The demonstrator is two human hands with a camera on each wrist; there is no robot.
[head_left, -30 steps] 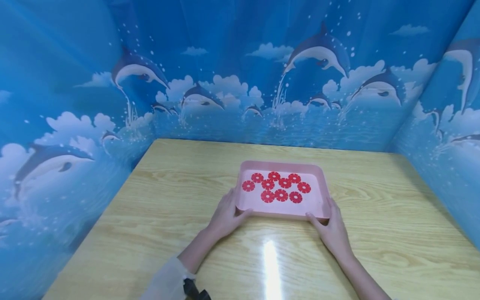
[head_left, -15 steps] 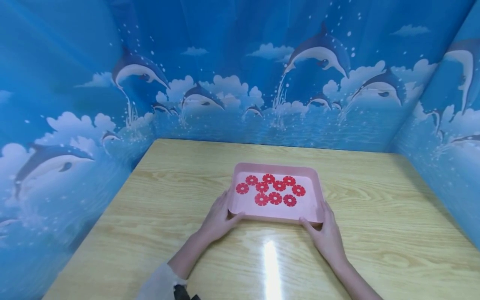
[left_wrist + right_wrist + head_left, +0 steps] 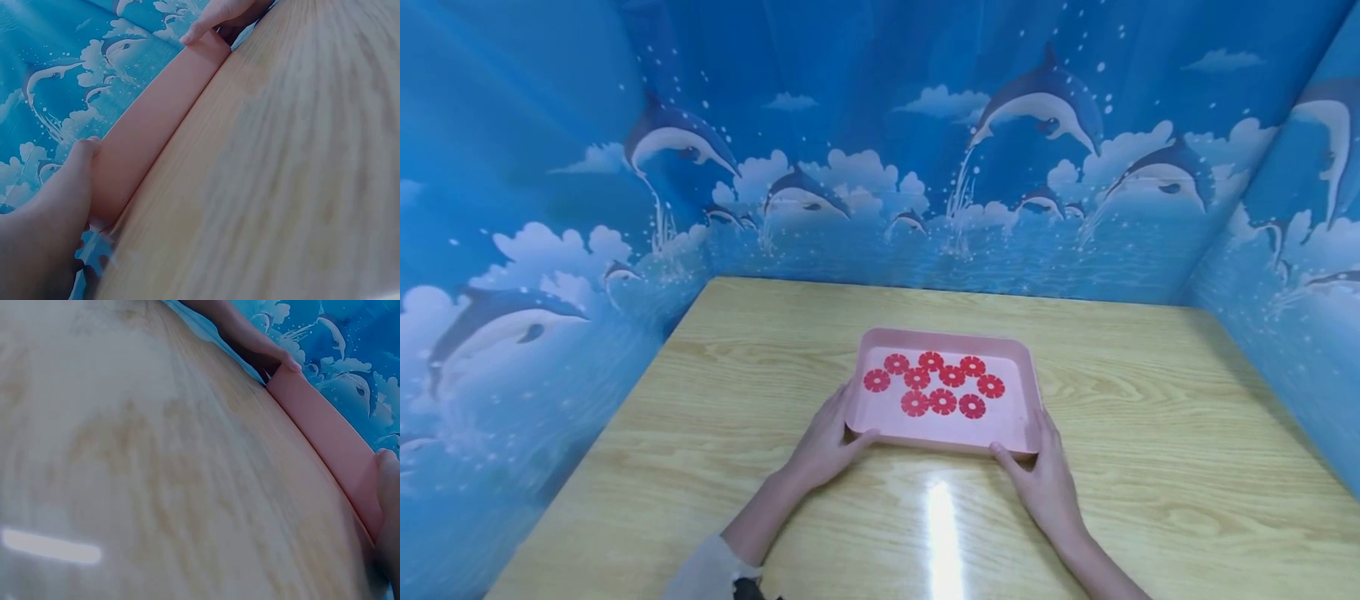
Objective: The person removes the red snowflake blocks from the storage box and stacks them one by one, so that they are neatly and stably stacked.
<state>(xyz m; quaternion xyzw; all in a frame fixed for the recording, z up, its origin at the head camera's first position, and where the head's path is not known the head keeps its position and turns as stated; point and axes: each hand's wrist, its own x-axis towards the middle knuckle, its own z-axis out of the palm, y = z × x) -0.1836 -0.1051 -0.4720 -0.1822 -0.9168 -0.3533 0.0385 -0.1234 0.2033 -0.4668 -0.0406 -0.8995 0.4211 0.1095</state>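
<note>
A shallow pink rectangular tray (image 3: 887, 423) sits on the table in the head view. Several red notched plastic discs (image 3: 972, 399), each with a small centre hole, lie flat in it. My left hand (image 3: 826, 443) grips its near left corner, fingers along the left side and thumb against the front wall. At the near right corner, my right hand (image 3: 1047, 483) holds it in the same manner. The left wrist view shows the tray's front wall (image 3: 153, 125) low against the tabletop. From the right wrist, the same wall (image 3: 331, 440) appears between both thumbs. Most fingers are hidden there.
Light wood-grain table (image 3: 760, 350) surrounds the tray. A blue curtain (image 3: 865, 250) printed with dolphins encloses the back and both sides. A bright light reflection lies on the tabletop in front of the tray.
Both hands have slid the tray to the left and slightly nearer to me, slowing toward now. The discs have moved along with it, keeping their arrangement.
</note>
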